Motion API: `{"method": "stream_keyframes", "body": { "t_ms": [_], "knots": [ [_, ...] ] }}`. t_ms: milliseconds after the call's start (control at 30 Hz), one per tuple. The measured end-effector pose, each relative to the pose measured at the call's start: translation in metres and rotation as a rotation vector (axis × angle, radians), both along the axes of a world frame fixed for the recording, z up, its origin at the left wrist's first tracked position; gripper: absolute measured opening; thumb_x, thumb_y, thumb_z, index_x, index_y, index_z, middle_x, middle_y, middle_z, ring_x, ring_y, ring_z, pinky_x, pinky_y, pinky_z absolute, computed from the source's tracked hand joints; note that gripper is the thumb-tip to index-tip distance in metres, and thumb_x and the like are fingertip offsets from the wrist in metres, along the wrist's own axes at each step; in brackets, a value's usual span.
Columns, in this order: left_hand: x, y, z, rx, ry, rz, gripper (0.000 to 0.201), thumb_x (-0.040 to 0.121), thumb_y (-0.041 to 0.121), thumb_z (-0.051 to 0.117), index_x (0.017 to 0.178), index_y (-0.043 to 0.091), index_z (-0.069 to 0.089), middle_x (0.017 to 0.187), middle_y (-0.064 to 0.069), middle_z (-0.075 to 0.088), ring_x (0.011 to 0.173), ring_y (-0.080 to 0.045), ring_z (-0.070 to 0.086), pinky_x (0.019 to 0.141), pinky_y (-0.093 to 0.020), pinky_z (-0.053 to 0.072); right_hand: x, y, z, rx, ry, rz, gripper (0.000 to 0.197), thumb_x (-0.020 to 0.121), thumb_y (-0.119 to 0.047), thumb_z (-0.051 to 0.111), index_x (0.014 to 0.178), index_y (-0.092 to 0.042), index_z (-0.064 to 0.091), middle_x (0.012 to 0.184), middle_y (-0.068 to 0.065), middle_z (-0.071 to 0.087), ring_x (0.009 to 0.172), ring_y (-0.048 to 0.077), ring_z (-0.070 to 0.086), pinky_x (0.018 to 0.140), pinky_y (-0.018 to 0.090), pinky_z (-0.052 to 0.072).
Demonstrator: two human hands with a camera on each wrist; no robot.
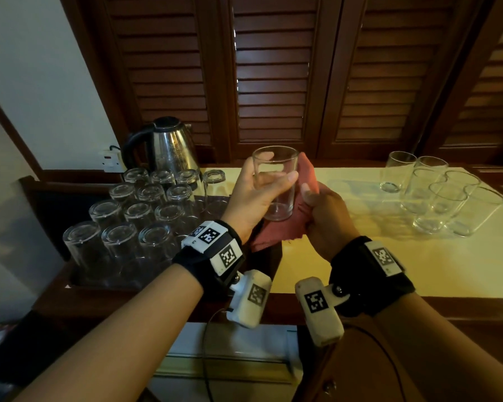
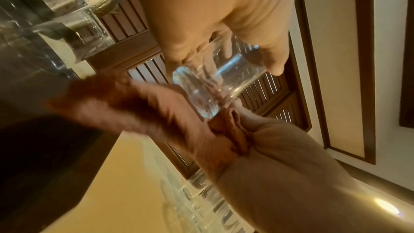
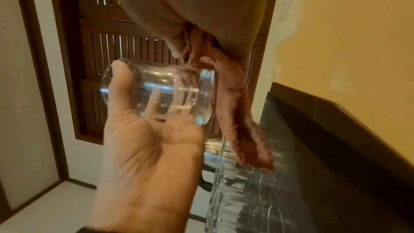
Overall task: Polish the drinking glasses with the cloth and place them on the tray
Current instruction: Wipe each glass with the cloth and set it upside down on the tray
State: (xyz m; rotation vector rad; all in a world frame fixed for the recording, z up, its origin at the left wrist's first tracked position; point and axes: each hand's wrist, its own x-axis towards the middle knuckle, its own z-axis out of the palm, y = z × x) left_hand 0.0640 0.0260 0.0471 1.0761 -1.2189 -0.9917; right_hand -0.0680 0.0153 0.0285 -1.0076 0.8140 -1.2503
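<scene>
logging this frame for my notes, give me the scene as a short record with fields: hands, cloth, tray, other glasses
left hand: left hand holds the clear straight-sided drinking glass upright
right hand: right hand bunches the reddish-pink cloth beside the glass
tray: dark wooden tray with upturned clear glasses
counter: cream countertop, upright clear glasses at far right
behind tray: steel electric kettle
</scene>
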Motion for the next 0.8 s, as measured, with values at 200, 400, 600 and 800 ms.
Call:
{"method": "stream_keyframes", "body": {
  "t_ms": [200,400,600,800],
  "knots": [
    [0.021,0.002,0.008,-0.015,-0.216,-0.075,0.070,0.060,0.057,0.080,0.120,0.030,0.059,0.085,0.001,0.070,0.086,-0.015,0.071,0.088,-0.043,0.056,-0.021,-0.003,0.009,-0.082,0.091,-0.172,0.021,0.099,-0.015,0.050,0.117,-0.016,0.061,0.116,0.014,0.061,0.107,0.034,0.057,0.078,0.039,0.046],
    [0.027,0.009,0.012,0.035,-0.428,-0.190,0.063,0.053,0.059,0.086,0.108,0.042,0.060,0.091,-0.003,0.075,0.086,-0.013,0.073,0.074,-0.023,0.051,-0.023,0.006,0.034,-0.282,0.168,-0.102,0.034,0.108,-0.028,0.031,0.122,-0.016,0.060,0.107,0.010,0.064,0.094,0.024,0.060,0.068,0.029,0.050],
    [0.035,0.007,0.013,-0.003,-0.464,-0.204,0.062,0.051,0.059,0.087,0.105,0.040,0.066,0.078,0.001,0.074,0.076,-0.013,0.072,0.079,-0.022,0.053,-0.020,0.012,0.030,-0.569,0.510,-0.018,0.031,0.098,-0.028,0.051,0.124,-0.022,0.068,0.116,0.008,0.048,0.101,0.011,0.054,0.079,0.026,0.047],
    [0.039,0.013,0.021,-0.030,-0.430,-0.198,0.049,0.051,0.053,0.088,0.095,0.037,0.071,0.080,-0.002,0.074,0.071,-0.011,0.070,0.073,-0.027,0.057,-0.025,0.013,0.037,-0.581,0.625,0.103,0.031,0.092,-0.023,0.043,0.109,-0.031,0.068,0.112,-0.006,0.051,0.111,0.018,0.047,0.086,0.029,0.038]
  ]
}}
